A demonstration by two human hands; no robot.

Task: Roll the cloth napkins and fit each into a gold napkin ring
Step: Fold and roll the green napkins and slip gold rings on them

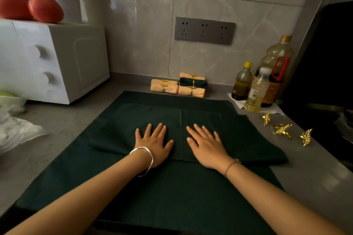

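Left hand: the left hand (154, 142) lies palm down, fingers spread wide, flat on the folded dark green napkin (191, 129); it grips nothing.
Right hand: the right hand (207, 145) does the same just beside it, fingers splayed and pressing, holding nothing.
Napkin: it rests on a larger dark green cloth (152, 192) in the middle of the grey counter (57, 120), with a fold seam running between the two hands.
Step in hand: this looks like smoothing the fold flat before rolling.
Doing it well: push outward from the seam to both ends so no ridge stays, square the edges, then roll tight and even from the near edge.
Rings: three loose gold rings (282, 129) lie on the counter to the right, well apart from the napkin.
Finished: a pile of ringed rolls (179, 86) sits by the wall.
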